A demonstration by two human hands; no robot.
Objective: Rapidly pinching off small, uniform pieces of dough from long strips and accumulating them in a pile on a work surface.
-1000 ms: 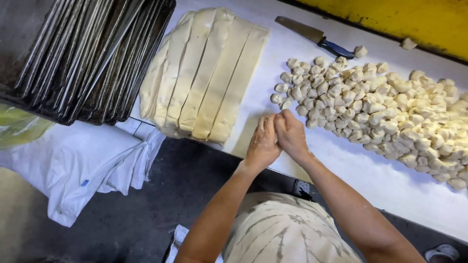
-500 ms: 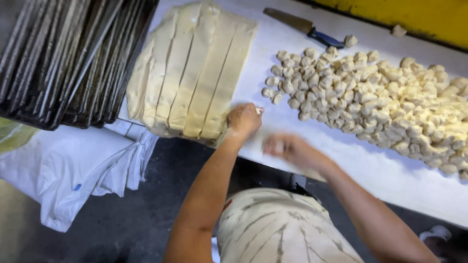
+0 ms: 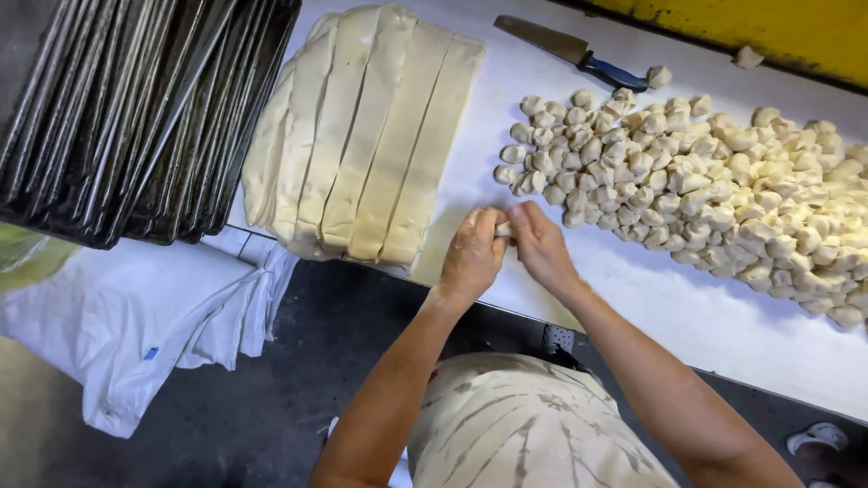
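The left hand (image 3: 472, 256) and the right hand (image 3: 541, 246) meet fingertip to fingertip over the white worktop (image 3: 687, 316), both pinching one small pale lump of raw dough (image 3: 503, 229) between them; neither hand is spread. The lump sits at the near edge of the worktop, just in front of the person's striped shirt (image 3: 524, 434), too small to show a clear long axis. To the left of the hands, just beside the left hand, lies the slab of pale dough cut into long strips (image 3: 380, 136), the strips running away from the person. To the right spreads the big heap of small cut dough pieces (image 3: 714, 190), nearer the right hand. Beyond the heap rests a knife with a dark blue handle (image 3: 574, 51), blade pointing left. Far left stands a stack of dark metal baking trays (image 3: 127, 108) on edge. Below them a white plastic bag (image 3: 127, 334) lies crumpled on the dark floor; a yellow wall (image 3: 759, 27) runs behind the worktop
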